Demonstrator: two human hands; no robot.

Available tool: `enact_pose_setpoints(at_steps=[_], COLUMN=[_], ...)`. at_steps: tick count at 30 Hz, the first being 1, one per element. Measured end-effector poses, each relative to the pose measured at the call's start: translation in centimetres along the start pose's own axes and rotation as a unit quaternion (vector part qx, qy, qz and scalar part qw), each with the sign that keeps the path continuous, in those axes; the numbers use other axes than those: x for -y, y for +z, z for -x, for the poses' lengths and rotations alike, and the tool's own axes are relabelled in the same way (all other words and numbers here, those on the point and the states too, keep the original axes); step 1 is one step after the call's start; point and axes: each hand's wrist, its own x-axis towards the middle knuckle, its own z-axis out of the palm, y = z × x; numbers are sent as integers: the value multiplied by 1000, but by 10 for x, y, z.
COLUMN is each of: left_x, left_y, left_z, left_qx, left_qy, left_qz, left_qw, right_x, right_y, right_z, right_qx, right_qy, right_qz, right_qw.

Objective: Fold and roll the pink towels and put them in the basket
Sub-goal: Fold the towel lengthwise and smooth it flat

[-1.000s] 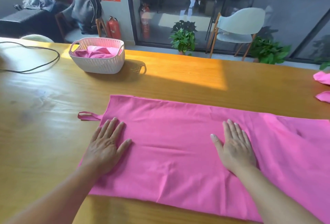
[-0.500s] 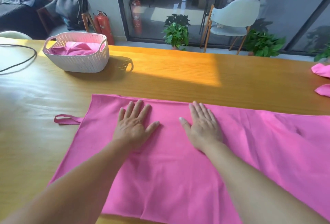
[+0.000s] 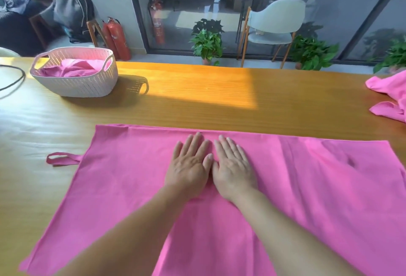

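Hands (image 3: 211, 165) flat on towel (image 3: 307, 187), wooden table (image 3: 197, 100).

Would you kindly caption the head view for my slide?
Left hand and right hand press flat on a spread pink towel; basket behind.

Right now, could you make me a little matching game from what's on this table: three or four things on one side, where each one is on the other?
Things:
1. basket
2. spread towel
3. towel loop
4. black cable

Places:
A. under both flat hands
B. far left table edge
C. far left, pink cloth inside
D. sticking out from the towel's left side

Pairs: 1-C, 2-A, 3-D, 4-B
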Motion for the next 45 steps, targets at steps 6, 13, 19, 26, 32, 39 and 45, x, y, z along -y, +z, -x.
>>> enact_pose_setpoints(at_steps=[6,13,19,26,32,39,45], left_x=[3,-110,-116,-189,-258,-260,-261], left_y=[4,27,43,50,81,84,83], left_z=[0,-20,-17,-33,-54,-50,-51], left_qx=[37,16,23,-6,21,22,24], left_qy=[-24,71,62,53,115,97,94], left_qz=[-60,36,-75,20,-39,-59,-53], left_qw=[997,997,995,998,992,993,994], right_x=[-112,-108,-222,-264,-324,-352,-365], right_y=[-37,-37,-72,-103,-138,-152,-158], right_z=[19,28,57,59,77,78,61], right_qx=[3,-7,-5,-117,-11,43,-86], right_qy=[130,78,143,198,334,416,411], right_qz=[55,-12,54,-54,-4,-52,-215], right_qw=[990,997,988,972,943,907,882])
